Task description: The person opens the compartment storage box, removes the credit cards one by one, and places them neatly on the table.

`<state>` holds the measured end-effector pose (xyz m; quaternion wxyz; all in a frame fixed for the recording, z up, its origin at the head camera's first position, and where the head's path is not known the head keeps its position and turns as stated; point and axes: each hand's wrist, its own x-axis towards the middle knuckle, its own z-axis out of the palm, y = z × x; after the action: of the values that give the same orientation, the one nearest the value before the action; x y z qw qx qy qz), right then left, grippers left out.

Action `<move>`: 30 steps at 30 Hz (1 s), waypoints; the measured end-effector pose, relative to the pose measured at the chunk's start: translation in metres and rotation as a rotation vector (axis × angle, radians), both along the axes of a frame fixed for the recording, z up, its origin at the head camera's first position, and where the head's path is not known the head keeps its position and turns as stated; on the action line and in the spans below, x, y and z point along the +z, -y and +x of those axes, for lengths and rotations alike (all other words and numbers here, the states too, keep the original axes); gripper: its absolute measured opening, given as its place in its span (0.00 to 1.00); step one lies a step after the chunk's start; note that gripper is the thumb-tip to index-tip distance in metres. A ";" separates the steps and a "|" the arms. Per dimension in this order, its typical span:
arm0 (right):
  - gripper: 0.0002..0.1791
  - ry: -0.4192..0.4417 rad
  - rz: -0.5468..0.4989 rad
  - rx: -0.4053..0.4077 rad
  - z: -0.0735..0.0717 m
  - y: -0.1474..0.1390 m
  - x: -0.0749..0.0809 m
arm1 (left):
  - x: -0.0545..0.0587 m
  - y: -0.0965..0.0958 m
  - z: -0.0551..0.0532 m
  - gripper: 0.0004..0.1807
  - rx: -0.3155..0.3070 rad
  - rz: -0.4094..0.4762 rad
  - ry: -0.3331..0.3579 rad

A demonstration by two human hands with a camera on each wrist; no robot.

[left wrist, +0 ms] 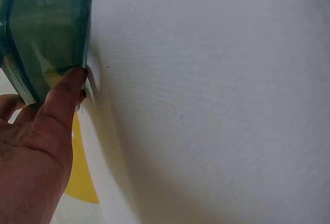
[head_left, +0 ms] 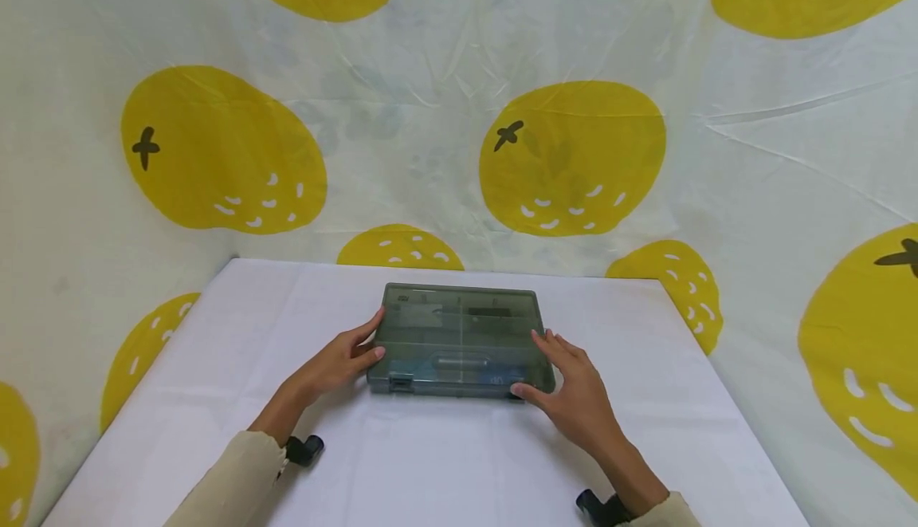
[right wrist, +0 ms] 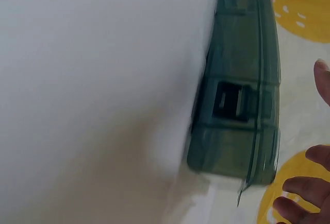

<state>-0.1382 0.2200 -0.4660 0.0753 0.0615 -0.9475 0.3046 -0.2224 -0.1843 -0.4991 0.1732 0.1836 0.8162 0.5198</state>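
Note:
A flat translucent dark-green plastic storage box point(head_left: 459, 344) lies lid-up on the white table, its latched side facing me. Dividers and some indistinct contents show through the lid. At its left end, my left hand point(head_left: 344, 361) holds the box, with fingertips touching the side near the table in the left wrist view. My right hand point(head_left: 577, 383) is by the right end, thumb near the front corner and fingers spread. In the right wrist view, a gap separates the right hand's fingers point(right wrist: 304, 188) from the box. A black latch point(right wrist: 232, 101) shows on the front side.
The white-covered table point(head_left: 445, 463) ends just behind the box at its far edge. Beyond it hangs a pale cloth point(head_left: 402, 152) printed with large yellow fruit, at the back and both sides. Small black wrist devices sit near both sleeves.

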 end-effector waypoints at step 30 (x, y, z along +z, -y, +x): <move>0.49 -0.003 0.057 0.295 -0.035 0.130 -0.004 | -0.005 0.004 -0.001 0.44 -0.002 0.043 0.005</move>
<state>-0.1733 0.0902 -0.4697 0.0296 0.2025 -0.9364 0.2852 -0.2231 -0.1879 -0.5043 0.1717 0.1870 0.8042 0.5374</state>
